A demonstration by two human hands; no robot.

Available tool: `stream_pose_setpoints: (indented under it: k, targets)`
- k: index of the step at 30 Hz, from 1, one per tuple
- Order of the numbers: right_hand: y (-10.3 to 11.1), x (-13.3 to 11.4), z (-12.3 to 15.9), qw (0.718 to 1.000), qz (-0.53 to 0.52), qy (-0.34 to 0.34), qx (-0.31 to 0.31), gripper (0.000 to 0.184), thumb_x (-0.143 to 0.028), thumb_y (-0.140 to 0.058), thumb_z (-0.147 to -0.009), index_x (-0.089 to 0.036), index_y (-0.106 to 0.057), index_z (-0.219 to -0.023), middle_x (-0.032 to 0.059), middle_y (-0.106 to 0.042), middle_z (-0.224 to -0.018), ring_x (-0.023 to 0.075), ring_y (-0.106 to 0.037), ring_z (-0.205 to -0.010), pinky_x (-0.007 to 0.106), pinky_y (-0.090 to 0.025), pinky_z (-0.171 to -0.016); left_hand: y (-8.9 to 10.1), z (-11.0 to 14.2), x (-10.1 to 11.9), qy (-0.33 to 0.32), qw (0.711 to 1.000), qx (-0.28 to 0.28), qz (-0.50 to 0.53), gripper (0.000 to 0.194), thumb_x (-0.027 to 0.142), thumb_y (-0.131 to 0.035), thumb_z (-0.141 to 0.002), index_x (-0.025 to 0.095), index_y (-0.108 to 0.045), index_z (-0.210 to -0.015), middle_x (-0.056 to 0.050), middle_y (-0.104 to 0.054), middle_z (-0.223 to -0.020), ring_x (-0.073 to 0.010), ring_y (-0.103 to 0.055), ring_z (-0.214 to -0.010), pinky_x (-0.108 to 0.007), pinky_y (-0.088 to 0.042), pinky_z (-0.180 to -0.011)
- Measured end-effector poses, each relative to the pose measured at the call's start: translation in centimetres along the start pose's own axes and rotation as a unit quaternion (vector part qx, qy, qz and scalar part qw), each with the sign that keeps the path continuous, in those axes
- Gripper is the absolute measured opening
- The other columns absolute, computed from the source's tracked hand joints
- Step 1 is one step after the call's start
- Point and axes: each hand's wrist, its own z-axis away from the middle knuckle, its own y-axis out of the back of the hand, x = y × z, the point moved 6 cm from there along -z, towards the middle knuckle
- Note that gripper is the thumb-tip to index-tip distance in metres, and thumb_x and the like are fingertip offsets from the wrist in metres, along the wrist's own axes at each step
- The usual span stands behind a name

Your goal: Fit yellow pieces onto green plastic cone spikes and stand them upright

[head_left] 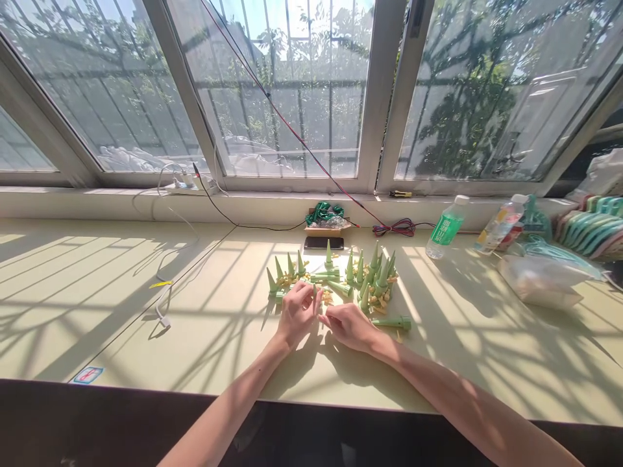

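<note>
Smooth, matt green cones (350,268) with pointed tips and collared bases stand in a loose cluster on the near side of the dark, flat phone (324,243), spreading to its left and right, with small tan pegs (382,310) scattered among them. A ribbed-ended green tube (392,322) lies on its side, nearer the person and to the right of the phone. In line with the phone, at the near edge of the cluster, the left hand (298,312) pinches a slender green piece (315,294) upright between thumb and fingers. The right hand (349,325) is curled, its fingertips meeting those of the left; whether it grips anything is too small to tell. Just behind the phone sits a shallow cardboard box (328,229) of crinkled, shiny green wrap and clear plastic. Farther right of the phone come a coiled red and black cable (395,227), a clear bottle with a green label (444,228), a second clear bottle (501,224), a puffy translucent bag (540,283) and a row of curved pastel pieces (588,228). Well left of the phone, a thin white cord (164,292) trails over the pale, smooth bench (121,311), striped with shadows.
</note>
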Motion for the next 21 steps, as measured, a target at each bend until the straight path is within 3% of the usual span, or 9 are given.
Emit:
stream_pose_setpoints:
  k: [3, 5, 8, 10, 12, 15, 21]
  targets:
    - [0.0, 0.0, 0.0, 1.0, 0.01, 0.001, -0.001, 0.042, -0.029, -0.048, -0.097, -0.022, -0.026, -0.062, -0.0051, -0.034, -0.055, 0.011, -0.028, -0.05, 0.027, -0.023, -0.05, 1.1, -0.9, 0.1, 0.004, 0.999, 0.01, -0.053, 0.038, 0.033, -0.06, -0.092, 0.019, -0.048, -0.06, 0.0, -0.048, -0.067, -0.0132, -0.047, -0.058, -0.025, -0.039, -0.055]
    - [-0.1, -0.1, 0.0, 1.0, 0.012, 0.005, -0.002, 0.042, -0.03, -0.047, -0.098, -0.022, -0.026, -0.062, -0.0051, -0.034, -0.055, 0.011, -0.028, -0.051, 0.027, -0.023, -0.05, 1.5, -2.0, 0.2, 0.017, 0.996, -0.018, -0.084, 0.039, 0.036, -0.063, -0.09, 0.019, -0.048, -0.057, 0.001, -0.049, -0.062, -0.0139, -0.047, -0.055, -0.026, -0.037, -0.054]
    - [0.0, -0.2, 0.0, 1.0, 0.012, 0.004, -0.004, 0.041, -0.03, -0.047, -0.098, -0.021, -0.029, -0.062, -0.005, -0.034, -0.056, 0.0111, -0.028, -0.052, 0.027, -0.022, -0.052, 1.4, -4.6, 0.0, 0.054, 0.993, -0.081, -0.07, 0.031, 0.038, -0.065, -0.088, 0.018, -0.061, -0.065, 0.0, -0.058, -0.058, -0.0149, -0.052, -0.052, -0.026, -0.037, -0.052]
    - [0.0, -0.2, 0.1, 1.0, 0.012, -0.001, -0.007, 0.041, -0.03, -0.047, -0.098, -0.021, -0.03, -0.062, -0.0049, -0.034, -0.056, 0.0109, -0.028, -0.053, 0.027, -0.022, -0.053, 1.3, -6.7, 0.0, 0.054, 0.991, -0.086, -0.082, 0.029, 0.038, -0.067, -0.087, 0.017, -0.066, -0.067, 0.0, -0.06, -0.055, -0.0154, -0.054, -0.051, -0.026, -0.038, -0.052]
    - [-0.1, -0.2, 0.1, 1.0, 0.015, -0.007, -0.012, 0.041, -0.03, -0.047, -0.098, -0.021, -0.03, -0.062, -0.005, -0.034, -0.056, 0.0105, -0.027, -0.052, 0.027, -0.022, -0.053, 0.8, -8.7, -0.2, 0.051, 0.987, -0.082, -0.13, 0.028, 0.034, -0.067, -0.088, 0.017, -0.066, -0.066, -0.001, -0.063, -0.056, -0.0158, -0.056, -0.053, -0.027, -0.04, -0.056]
    - [-0.1, 0.1, 0.0, 0.999, 0.021, -0.021, -0.02, 0.043, -0.03, -0.048, -0.098, -0.021, -0.027, -0.061, -0.0051, -0.034, -0.055, 0.01, -0.027, -0.052, 0.026, -0.02, -0.052, -0.4, -11.1, -1.3, 0.09, 0.971, -0.075, -0.207, 0.019, 0.027, -0.066, -0.09, 0.016, -0.071, -0.075, -0.007, -0.072, -0.076, -0.0184, -0.065, -0.068, -0.027, -0.045, -0.062]
    - [0.0, 0.2, -0.1, 0.999, 0.027, -0.029, -0.029, 0.044, -0.03, -0.051, -0.098, -0.02, -0.029, -0.062, -0.0049, -0.036, -0.057, 0.0096, -0.03, -0.053, 0.026, -0.02, -0.053, -3.1, -12.4, -3.6, 0.115, 0.96, -0.104, -0.232, 0.021, 0.024, -0.068, -0.091, 0.013, -0.068, -0.073, -0.012, -0.071, -0.076, -0.0196, -0.066, -0.069, -0.028, -0.048, -0.065]
